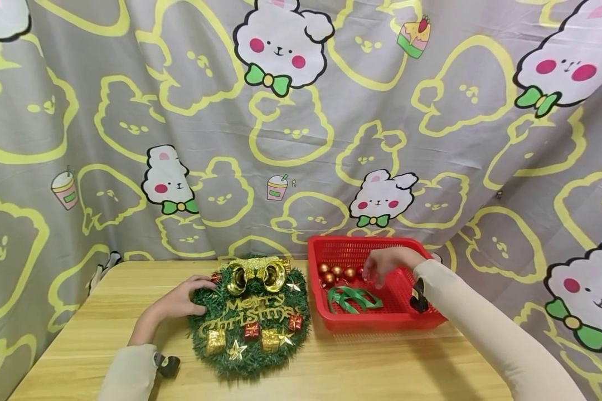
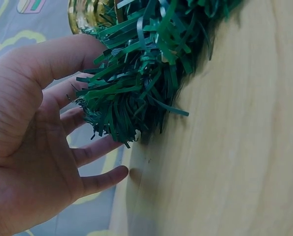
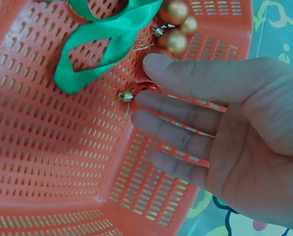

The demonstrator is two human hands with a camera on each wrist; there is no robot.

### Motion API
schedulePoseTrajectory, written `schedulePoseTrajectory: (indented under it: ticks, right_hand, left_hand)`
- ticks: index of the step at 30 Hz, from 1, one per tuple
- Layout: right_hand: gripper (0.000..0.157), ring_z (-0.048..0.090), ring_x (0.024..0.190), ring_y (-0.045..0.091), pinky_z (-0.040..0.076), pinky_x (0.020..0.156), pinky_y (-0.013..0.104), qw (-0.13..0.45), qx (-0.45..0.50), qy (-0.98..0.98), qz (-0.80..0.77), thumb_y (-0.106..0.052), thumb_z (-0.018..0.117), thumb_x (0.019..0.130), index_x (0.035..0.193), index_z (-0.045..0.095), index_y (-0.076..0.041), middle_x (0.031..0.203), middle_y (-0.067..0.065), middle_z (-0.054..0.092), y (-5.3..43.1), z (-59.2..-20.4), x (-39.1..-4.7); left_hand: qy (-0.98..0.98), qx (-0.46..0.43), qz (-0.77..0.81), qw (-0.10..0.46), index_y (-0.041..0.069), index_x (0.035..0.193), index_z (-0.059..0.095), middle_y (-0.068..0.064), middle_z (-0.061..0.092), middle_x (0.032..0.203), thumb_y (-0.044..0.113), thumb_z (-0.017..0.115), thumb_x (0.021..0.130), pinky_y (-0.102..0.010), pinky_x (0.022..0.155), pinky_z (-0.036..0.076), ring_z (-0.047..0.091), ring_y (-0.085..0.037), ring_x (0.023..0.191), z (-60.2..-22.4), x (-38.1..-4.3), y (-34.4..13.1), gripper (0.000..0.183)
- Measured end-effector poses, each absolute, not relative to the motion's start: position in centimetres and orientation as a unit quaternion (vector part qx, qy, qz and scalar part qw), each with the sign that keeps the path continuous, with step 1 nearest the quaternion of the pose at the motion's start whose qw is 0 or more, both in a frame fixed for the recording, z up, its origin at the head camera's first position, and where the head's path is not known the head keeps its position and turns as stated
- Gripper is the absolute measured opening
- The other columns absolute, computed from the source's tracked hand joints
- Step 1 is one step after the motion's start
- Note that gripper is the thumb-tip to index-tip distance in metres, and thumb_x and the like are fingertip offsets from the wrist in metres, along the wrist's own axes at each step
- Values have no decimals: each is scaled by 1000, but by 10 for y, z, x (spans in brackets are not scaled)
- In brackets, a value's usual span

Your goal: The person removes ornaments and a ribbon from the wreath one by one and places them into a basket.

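A green Christmas wreath (image 1: 251, 356) lies on the table, bearing gold bells (image 1: 274, 277), "Merry Christmas" lettering, small gift boxes and gold stars. My left hand (image 1: 183, 299) touches its left edge; in the left wrist view, the fingers are spread and some tips disappear behind the green strands (image 2: 131, 73). Over the red basket (image 1: 381, 321), my right hand (image 1: 383, 264) reaches down with extended fingers. Close to its fingertips is a red ball ornament (image 3: 147, 87), partly hidden by the hand. Gold-orange balls (image 3: 175, 42) and a green ribbon (image 3: 94, 44) lie beside it in the basket.
The wooden table (image 1: 331, 367) carries the wreath at the centre left, with the basket close by on its right. A patterned curtain (image 1: 291, 184) hangs behind the table and along its sides.
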State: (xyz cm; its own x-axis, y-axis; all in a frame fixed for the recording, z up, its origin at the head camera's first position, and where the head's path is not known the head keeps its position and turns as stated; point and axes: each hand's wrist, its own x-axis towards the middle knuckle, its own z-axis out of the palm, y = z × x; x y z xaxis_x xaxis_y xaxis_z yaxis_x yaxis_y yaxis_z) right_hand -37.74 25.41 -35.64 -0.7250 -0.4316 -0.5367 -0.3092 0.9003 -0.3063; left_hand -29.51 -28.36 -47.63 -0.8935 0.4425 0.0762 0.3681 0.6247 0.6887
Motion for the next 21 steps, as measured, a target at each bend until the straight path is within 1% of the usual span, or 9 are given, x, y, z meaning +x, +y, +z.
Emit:
schedulePoseTrajectory:
  ticks: [2,8,13,15,18,21]
  right_hand:
    - [38,68,95,17,61,93,45,310,-192,925,-105,-3,80,83,120,72,-6,116,13,74,254,-356,-378]
    - [38,69,91,16,63,89,41,299,-194,927,-117,-4,79,85,122,71,-4,113,14,74,251,-354,-383]
    - [36,67,90,14,62,87,35,284,-211,930,-97,-10,78,87,123,71,-6,106,5,75,249,-352,-384]
    - [36,66,90,14,62,85,34,267,-228,932,-84,-13,78,89,123,71,-6,104,2,74,248,-349,-383]
    - [34,67,93,15,61,84,35,223,-262,935,-84,-16,76,91,123,71,-5,105,2,74,244,-343,-380]
    - [31,67,94,16,61,84,36,160,-302,933,-113,-17,73,94,122,71,-3,107,5,74,237,-335,-376]
  left_hand:
    - [900,225,370,52,2,136,59,-33,38,148,8,76,78,-76,102,41,36,-61,135,-475,-295,-283,60]
    - [900,224,370,53,2,136,59,-35,36,149,8,75,78,-76,101,42,34,-62,135,-475,-296,-284,61]
    - [897,233,372,60,0,137,58,-37,34,149,7,74,78,-77,102,40,34,-63,134,-476,-299,-287,62]
    - [893,237,377,68,0,137,57,-38,33,149,6,72,79,-78,103,39,34,-63,135,-474,-301,-289,60]
    - [896,240,368,65,1,134,59,-38,33,150,5,70,81,-78,103,39,33,-63,135,-463,-304,-292,55]
    - [910,243,335,30,0,131,62,-39,37,148,4,67,84,-73,100,44,36,-63,135,-445,-307,-291,47]
